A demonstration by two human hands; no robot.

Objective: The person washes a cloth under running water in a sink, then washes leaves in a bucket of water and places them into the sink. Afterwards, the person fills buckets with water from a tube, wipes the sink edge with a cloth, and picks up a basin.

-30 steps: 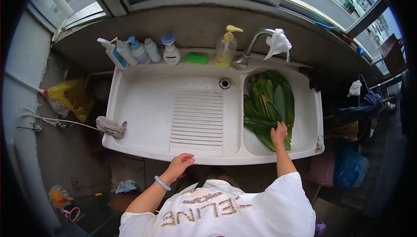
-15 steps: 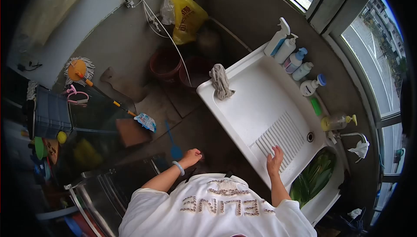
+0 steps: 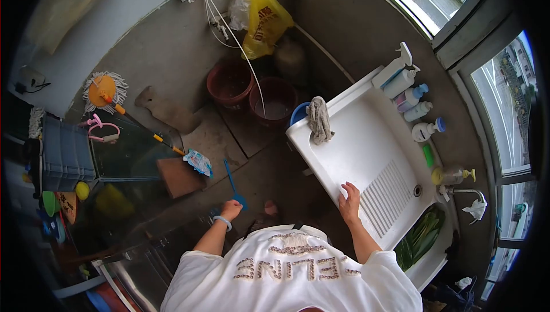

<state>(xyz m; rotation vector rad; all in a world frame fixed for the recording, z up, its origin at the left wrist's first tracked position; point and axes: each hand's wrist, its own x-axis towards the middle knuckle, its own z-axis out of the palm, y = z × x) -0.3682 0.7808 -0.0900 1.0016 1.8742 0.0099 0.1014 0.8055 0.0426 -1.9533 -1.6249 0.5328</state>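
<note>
My left hand (image 3: pixel 231 209) hangs over the floor with its fingers curled in and nothing visible in it. A blue long-handled tool (image 3: pixel 239 201) lies below it on the floor. At the front edge of the white sink (image 3: pixel 355 146), my right hand (image 3: pixel 349 202) is empty, fingers apart, beside the ribbed washboard part (image 3: pixel 385 197). Long green leaves (image 3: pixel 421 236) lie in the small basin at the lower right. A grey cloth (image 3: pixel 319 121) drapes over the sink's far left corner.
Several bottles (image 3: pixel 408 99), a green sponge (image 3: pixel 428 155) and a tap (image 3: pixel 467 192) line the sink's back. Two dark red buckets (image 3: pixel 230 83), a mop (image 3: pixel 105 90) and a grey crate (image 3: pixel 67 154) stand further left. A yellow bag (image 3: pixel 265 23) hangs on the wall.
The view has swung left, away from the leaves, bringing the floor and buckets in. My right hand has left the leaves and is now by the sink's front edge. My left hand has curled closed.
</note>
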